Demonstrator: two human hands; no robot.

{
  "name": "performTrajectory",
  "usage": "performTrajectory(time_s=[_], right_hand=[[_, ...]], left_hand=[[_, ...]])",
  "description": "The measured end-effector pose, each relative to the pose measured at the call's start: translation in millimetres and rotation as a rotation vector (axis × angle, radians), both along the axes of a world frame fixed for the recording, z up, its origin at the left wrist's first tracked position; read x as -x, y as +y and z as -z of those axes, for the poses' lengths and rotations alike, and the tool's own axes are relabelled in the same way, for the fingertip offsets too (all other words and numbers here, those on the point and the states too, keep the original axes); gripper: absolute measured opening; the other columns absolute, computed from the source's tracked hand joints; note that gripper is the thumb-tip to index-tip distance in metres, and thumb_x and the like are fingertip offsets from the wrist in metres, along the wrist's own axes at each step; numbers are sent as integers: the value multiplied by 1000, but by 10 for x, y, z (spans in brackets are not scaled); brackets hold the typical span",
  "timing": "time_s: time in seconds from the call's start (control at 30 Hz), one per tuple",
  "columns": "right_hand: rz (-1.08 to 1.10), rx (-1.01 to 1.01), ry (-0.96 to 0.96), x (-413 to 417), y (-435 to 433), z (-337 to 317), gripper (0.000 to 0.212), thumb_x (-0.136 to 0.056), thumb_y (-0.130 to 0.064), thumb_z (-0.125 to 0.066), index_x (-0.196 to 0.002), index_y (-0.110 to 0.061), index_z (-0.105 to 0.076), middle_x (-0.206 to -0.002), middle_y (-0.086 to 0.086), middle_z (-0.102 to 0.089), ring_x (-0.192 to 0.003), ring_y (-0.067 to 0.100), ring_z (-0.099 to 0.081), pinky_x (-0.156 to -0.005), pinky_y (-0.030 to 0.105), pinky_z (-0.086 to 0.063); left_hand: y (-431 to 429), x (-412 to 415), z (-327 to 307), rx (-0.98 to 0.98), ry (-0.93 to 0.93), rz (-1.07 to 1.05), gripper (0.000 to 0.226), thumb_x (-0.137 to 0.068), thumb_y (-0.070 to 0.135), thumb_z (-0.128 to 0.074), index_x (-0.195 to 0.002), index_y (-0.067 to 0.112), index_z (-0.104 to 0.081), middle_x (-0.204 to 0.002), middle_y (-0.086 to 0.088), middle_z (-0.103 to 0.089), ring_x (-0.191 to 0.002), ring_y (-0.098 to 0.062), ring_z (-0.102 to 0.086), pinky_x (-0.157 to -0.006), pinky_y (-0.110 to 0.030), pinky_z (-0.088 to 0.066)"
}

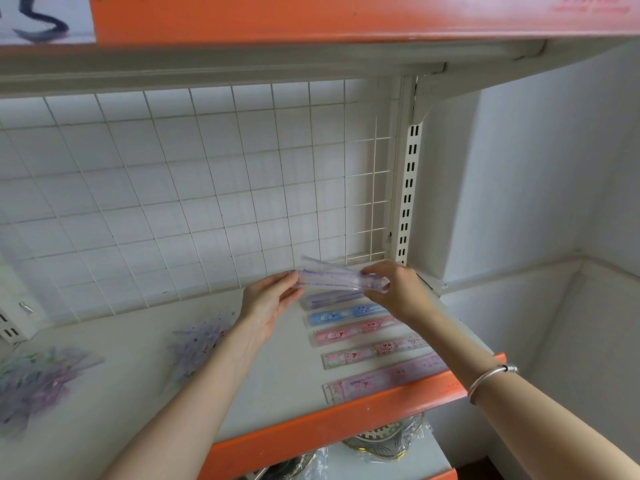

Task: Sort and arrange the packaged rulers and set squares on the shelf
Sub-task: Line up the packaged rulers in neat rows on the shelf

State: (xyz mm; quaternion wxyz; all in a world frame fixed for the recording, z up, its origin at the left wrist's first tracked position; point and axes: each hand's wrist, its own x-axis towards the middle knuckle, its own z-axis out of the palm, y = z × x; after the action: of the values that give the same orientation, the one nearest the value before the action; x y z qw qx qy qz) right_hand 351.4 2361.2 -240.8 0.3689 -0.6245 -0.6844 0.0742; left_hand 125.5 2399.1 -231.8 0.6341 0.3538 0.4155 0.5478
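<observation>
Both hands are up at the far right of the shelf (294,375), sharing one packaged ruler (332,280) between them. The left hand (268,303) pinches its left end, thumb and fingers closed on the wrapper. The right hand (394,289) grips the right end, fingers curled round it. The ruler is clear with purple print, held roughly level in the air in front of the wire grid (207,185), just above the far end of a laid-out row.

That row runs toward the near edge: a purple ruler (334,299) farthest, then a blue ruler (346,315), a pink ruler (353,330), a clear ruler with pink cartoons (374,351), and a lilac ruler (384,377) beside the orange lip (346,422).

Over to the left, a loose pile (197,344) sits mid-shelf and a bigger heap (38,379) lies at the far left, both too blurred to sort out. There's a silver bangle (491,377) on the right wrist.
</observation>
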Motion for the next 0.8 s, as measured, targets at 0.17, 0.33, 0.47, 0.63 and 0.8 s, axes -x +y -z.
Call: performTrajectory(time_s=[0.17, 0.33, 0.47, 0.63, 0.8], right_hand=[[-30, -17, -64, 34, 21, 0, 38, -77, -10, -76, -114, -10, -67, -110, 4, -67, -99, 19, -61, -79, 8, -32], [-37, -24, -85, 25, 58, 61, 27, -77, -8, -74, -103, -10, -70, -95, 4, -69, -85, 21, -61, -72, 20, -39], [31, -20, -67, -5, 69, 81, 27, -79, -14, -73, -105, -11, -68, -93, 5, -69, -78, 21, -58, -71, 29, -46], [79, -26, -68, -18, 96, 68, 29, -81, -16, -72, -109, -13, -67, -98, 5, -68, -82, 20, -57, -70, 24, -39], [66, -19, -42, 32, 80, 68, 20, -81, -16, -71, -100, -13, -69, -87, 5, -68, -75, 23, -59, -66, 30, -46]], left_hand=[[28, -3, -9, 30, 42, -65, 12, -76, -1, -75, -83, 3, -67, -82, -8, -68, -71, -14, -63, -55, -15, -54], [50, -11, 11, 32, -33, -92, 9, -79, 7, -74, -82, 1, -67, -74, -7, -69, -71, -14, -66, -59, -18, -56], [72, -12, 32, 29, -98, -62, 5, -85, 0, -66, -87, -4, -66, -83, -14, -68, -77, -20, -68, -75, -26, -59], [72, -2, 31, -2, -112, -17, 21, -85, -10, -61, -105, -5, -63, -94, -19, -68, -88, -24, -67, -76, -25, -58], [65, -33, 5, -95, -106, 1, 28, -84, -7, -64, -111, -1, -63, -101, -9, -70, -93, -16, -68, -79, -21, -57]])
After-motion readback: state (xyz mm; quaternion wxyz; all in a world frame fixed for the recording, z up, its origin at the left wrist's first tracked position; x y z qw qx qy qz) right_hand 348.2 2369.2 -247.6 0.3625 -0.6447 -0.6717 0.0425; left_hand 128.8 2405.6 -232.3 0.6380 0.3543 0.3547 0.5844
